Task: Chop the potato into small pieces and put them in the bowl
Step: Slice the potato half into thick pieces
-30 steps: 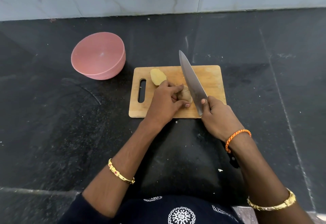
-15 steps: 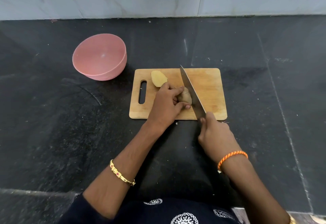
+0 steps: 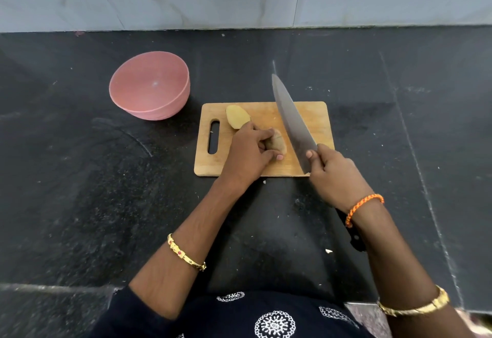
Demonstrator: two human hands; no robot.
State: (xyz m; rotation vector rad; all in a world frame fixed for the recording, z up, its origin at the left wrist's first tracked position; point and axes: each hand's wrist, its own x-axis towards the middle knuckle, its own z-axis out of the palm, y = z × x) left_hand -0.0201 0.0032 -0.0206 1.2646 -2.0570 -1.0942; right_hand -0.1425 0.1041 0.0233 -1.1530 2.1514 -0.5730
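Bowl: pink bowl (image 3: 149, 85) sitting on the black tabletop (image 3: 80, 178), left of the board, looking empty, nothing going in yet.
Board: wooden cutting board (image 3: 314, 114) lying flat mid-tabletop, handle slot facing the bowl.
Spare half: potato half (image 3: 237, 116) resting on the board's far left corner, no knife on it, left hand's knuckle just beside it.
Left hand: left hand (image 3: 249, 152) curling closed over the potato piece (image 3: 278, 144), fingertips pinning it down onto the board.
Potato piece: sitting near board centre, partly hidden under the fingers; a cut line showing on its top.
Handling guess: firm, dense, light; rounded skin side probably rolling, cut faces probably wet and slippery, so pinning it from above with fingertips tucked back looks right.
Knife: knife (image 3: 292, 122) lifted, tip pointing away and tilting over the board's right part, blade just right of the piece, seemingly not touching it.
Right hand: right hand (image 3: 334, 175) wrapping shut round the knife at the blade's heel, finger pressing on the blade flat.
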